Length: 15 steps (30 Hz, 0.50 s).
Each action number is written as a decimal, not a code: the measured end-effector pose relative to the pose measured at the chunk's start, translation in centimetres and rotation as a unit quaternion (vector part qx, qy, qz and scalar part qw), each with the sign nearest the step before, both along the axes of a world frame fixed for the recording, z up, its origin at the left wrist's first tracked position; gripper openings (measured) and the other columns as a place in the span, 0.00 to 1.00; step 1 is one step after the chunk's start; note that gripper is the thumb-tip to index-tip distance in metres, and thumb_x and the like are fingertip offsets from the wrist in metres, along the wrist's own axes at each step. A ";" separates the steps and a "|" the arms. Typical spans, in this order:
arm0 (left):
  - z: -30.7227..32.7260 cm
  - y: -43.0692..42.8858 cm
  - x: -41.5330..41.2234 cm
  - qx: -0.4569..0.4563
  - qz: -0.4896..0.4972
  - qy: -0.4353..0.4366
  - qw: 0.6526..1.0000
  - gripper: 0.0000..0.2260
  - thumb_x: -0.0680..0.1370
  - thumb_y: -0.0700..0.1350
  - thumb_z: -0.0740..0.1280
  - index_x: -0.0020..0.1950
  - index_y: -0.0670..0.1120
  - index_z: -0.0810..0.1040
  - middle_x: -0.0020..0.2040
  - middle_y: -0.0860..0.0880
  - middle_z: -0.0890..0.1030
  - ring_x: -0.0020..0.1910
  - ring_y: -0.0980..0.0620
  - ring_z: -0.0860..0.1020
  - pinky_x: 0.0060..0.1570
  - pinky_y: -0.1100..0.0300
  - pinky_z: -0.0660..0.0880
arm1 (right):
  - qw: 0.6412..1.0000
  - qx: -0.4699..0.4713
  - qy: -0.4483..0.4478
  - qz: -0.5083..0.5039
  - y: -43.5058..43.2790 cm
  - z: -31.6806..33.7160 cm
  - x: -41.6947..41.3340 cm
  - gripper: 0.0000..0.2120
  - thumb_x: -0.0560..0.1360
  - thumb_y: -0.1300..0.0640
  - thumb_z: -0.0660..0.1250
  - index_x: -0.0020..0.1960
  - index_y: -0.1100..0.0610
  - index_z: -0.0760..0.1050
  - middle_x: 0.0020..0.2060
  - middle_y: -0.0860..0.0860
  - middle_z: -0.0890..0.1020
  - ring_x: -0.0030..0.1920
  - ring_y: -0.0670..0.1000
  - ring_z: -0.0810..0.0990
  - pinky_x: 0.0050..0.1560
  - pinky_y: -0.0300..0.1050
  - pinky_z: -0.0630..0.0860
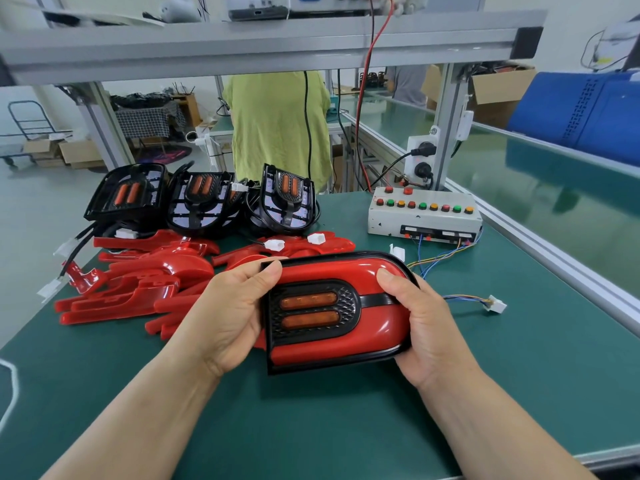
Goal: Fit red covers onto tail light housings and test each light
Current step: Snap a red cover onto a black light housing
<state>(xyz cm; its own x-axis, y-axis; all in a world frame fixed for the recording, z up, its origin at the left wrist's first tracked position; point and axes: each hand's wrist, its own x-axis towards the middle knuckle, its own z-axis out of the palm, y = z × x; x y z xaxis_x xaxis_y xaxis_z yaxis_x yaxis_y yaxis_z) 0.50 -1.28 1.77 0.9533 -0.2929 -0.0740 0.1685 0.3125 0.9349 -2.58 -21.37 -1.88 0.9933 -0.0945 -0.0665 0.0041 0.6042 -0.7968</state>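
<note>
The tail light (332,308), red cover on, is in the middle of the frame over the green table (346,427). The left hand (228,317) grips its left end and the right hand (426,327) grips its right end. Loose red covers (138,285) lie at the left, with bare black housings (207,202) behind them. A button box (424,218) sits at the upper right.

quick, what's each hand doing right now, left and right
Left hand: gripping the left end of the tail light, thumb on its red cover.
Right hand: gripping the tail light's rounded right end, thumb on top.
</note>
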 end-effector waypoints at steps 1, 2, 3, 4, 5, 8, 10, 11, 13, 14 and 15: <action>0.0 0.0 0.0 0.004 0.002 -0.001 1.000 0.17 0.80 0.44 0.61 0.63 0.34 0.77 0.58 0.34 0.81 0.57 0.36 0.81 0.53 0.37 0.79 | 1.000 0.000 0.000 0.001 -0.1 -0.1 0.1 0.19 0.58 0.54 0.77 0.49 0.55 0.85 0.47 0.59 0.86 0.43 0.57 0.85 0.41 0.54 0.83; 0.0 0.0 0.0 0.007 0.003 -0.001 1.000 0.17 0.80 0.44 0.61 0.63 0.34 0.77 0.58 0.34 0.81 0.57 0.36 0.81 0.53 0.37 0.79 | 1.000 -0.001 0.002 0.005 -0.1 0.0 0.1 0.20 0.58 0.54 0.77 0.50 0.55 0.85 0.48 0.59 0.86 0.44 0.58 0.85 0.43 0.55 0.83; 0.0 0.1 0.0 0.009 0.002 0.001 1.000 0.17 0.80 0.44 0.61 0.63 0.34 0.77 0.58 0.34 0.81 0.57 0.36 0.81 0.53 0.36 0.79 | 1.000 -0.004 0.005 0.013 -0.3 0.0 0.1 0.21 0.59 0.54 0.76 0.52 0.56 0.84 0.49 0.60 0.85 0.45 0.58 0.84 0.45 0.57 0.83; 0.0 0.1 0.0 0.009 0.000 0.002 1.000 0.18 0.80 0.44 0.61 0.63 0.34 0.77 0.58 0.34 0.81 0.57 0.36 0.81 0.53 0.36 0.79 | 1.000 -0.012 0.013 0.022 -0.5 0.1 0.1 0.25 0.59 0.55 0.76 0.55 0.58 0.82 0.51 0.62 0.85 0.47 0.59 0.84 0.48 0.59 0.82; 0.0 0.1 -0.1 0.009 -0.002 0.005 1.000 0.18 0.80 0.45 0.61 0.63 0.35 0.77 0.58 0.34 0.81 0.58 0.35 0.81 0.53 0.36 0.79 | 0.999 -0.024 0.024 0.030 -0.7 0.2 0.1 0.29 0.58 0.55 0.77 0.59 0.61 0.80 0.52 0.62 0.84 0.47 0.60 0.83 0.50 0.60 0.81; -0.1 0.3 -0.1 0.013 -0.010 0.010 1.000 0.18 0.80 0.45 0.61 0.64 0.37 0.77 0.59 0.34 0.81 0.58 0.34 0.80 0.52 0.34 0.78 | 0.996 -0.055 0.042 0.053 -1.3 0.4 0.2 0.33 0.54 0.63 0.78 0.59 0.61 0.76 0.45 0.58 0.85 0.40 0.56 0.83 0.42 0.55 0.82; -0.1 0.2 0.0 0.015 -0.016 0.012 1.000 0.18 0.79 0.46 0.62 0.65 0.38 0.77 0.59 0.34 0.81 0.58 0.34 0.80 0.51 0.35 0.79 | 0.995 -0.064 0.039 0.061 -1.4 0.6 0.2 0.25 0.59 0.64 0.76 0.54 0.58 0.77 0.42 0.56 0.84 0.38 0.54 0.83 0.40 0.53 0.82; -0.1 0.2 -0.1 0.014 -0.020 0.013 1.000 0.19 0.79 0.47 0.62 0.64 0.38 0.78 0.59 0.34 0.81 0.57 0.34 0.81 0.50 0.36 0.79 | 0.995 -0.069 0.034 0.060 -1.4 0.6 0.3 0.23 0.60 0.62 0.76 0.53 0.57 0.77 0.42 0.56 0.85 0.38 0.54 0.83 0.40 0.53 0.82; -0.1 0.2 -0.1 0.010 -0.029 0.014 0.999 0.19 0.78 0.48 0.63 0.64 0.38 0.77 0.58 0.34 0.81 0.57 0.34 0.81 0.49 0.38 0.80 | 0.995 -0.088 0.016 0.051 -1.2 0.6 0.3 0.22 0.59 0.60 0.80 0.52 0.56 0.81 0.46 0.56 0.86 0.41 0.55 0.84 0.44 0.55 0.82; -0.2 0.2 0.0 0.008 -0.031 0.015 0.999 0.20 0.78 0.48 0.63 0.65 0.37 0.77 0.59 0.34 0.81 0.57 0.34 0.81 0.49 0.38 0.80 | 0.994 -0.100 0.007 0.047 -1.0 0.6 0.3 0.20 0.60 0.57 0.81 0.51 0.55 0.82 0.47 0.57 0.86 0.43 0.55 0.84 0.46 0.57 0.82; -0.2 0.2 0.0 0.007 -0.031 0.018 0.999 0.20 0.78 0.48 0.63 0.65 0.37 0.76 0.59 0.34 0.81 0.57 0.34 0.81 0.49 0.38 0.80 | 0.993 -0.107 0.001 0.044 -0.9 0.6 0.2 0.21 0.60 0.54 0.81 0.51 0.55 0.83 0.49 0.58 0.86 0.44 0.56 0.85 0.49 0.59 0.82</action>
<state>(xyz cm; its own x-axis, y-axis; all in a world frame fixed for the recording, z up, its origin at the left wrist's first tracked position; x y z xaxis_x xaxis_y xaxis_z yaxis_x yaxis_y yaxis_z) 0.52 -1.05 1.56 0.9299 -0.3504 -0.1122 0.2210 0.2881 0.9317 -2.36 -22.23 -1.24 0.9982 -0.0198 -0.0563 -0.0428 0.4182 -0.9073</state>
